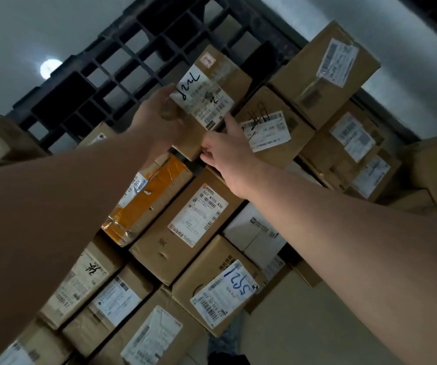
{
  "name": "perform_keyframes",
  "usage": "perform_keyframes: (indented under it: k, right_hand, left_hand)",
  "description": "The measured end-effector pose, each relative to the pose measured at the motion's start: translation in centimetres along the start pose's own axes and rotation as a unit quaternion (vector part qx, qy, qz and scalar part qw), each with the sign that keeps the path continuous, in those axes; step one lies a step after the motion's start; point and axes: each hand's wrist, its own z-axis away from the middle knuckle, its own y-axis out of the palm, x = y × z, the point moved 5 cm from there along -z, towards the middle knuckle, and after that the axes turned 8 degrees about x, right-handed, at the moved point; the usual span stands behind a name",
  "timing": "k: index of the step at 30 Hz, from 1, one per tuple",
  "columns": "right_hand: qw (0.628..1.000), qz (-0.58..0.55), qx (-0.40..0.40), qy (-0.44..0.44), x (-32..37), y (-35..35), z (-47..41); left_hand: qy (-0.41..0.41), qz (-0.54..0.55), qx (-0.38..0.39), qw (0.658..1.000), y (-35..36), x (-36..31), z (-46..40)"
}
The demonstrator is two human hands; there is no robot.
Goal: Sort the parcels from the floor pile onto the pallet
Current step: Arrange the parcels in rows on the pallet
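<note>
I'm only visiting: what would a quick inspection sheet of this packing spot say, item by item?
Surface: black plastic grid pallet on a grey floor.
Job's things: brown cardboard parcel with handwritten white label, held over rows of labelled cardboard boxes.
Clutter: orange-taped parcel among the rows.
Grippers: left hand grips the parcel's left side; right hand holds its near corner.
Cables: nothing seen.
Surroundings: round light reflection on the floor.
</note>
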Motion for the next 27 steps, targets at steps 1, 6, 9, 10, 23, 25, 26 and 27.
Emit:
perform_keyframes:
  k: [1, 6, 9, 10, 23, 25, 26, 27]
  right_hand:
    - [1.000, 0.002, 0.001, 0.006, -0.1, -0.1, -0.3]
    - [0.999, 0.001, -0.003, 0.053, -0.7, -0.4, -1.1]
    - [0.999, 0.006, -0.009, 0.045, -0.6, -0.5, -1.2]
    - [0.999, 0.016, -0.006, 0.041, -0.6, -0.4, -1.2]
    - [0.991, 0.106, 0.042, 0.068, -1.2, -0.1, -1.3]
    - [0.992, 0.091, 0.038, 0.073, -1.2, -0.3, -1.4]
    - [0.993, 0.083, 0.035, 0.075, -1.2, -0.2, -1.3]
    - [0.993, 0.077, 0.034, 0.077, -1.0, -0.1, -1.2]
  left_hand:
    - [-0.002, -0.004, 0.005, 1.000, 0.2, 0.4, -0.3]
    - [0.004, -0.103, 0.003, 0.995, 0.8, 1.0, -1.4]
    - [-0.006, -0.158, 0.013, 0.987, 0.9, 1.4, -2.1]
    - [-0.010, -0.181, 0.023, 0.983, 1.0, 1.5, -2.4]
    - [-0.002, -0.518, 0.027, 0.855, 2.6, 3.8, -3.5]
    - [-0.007, -0.525, 0.021, 0.851, 2.8, 3.5, -3.5]
    - [-0.009, -0.527, 0.018, 0.850, 2.8, 3.3, -3.4]
    - [-0.008, -0.527, 0.015, 0.850, 2.8, 3.1, -3.3]
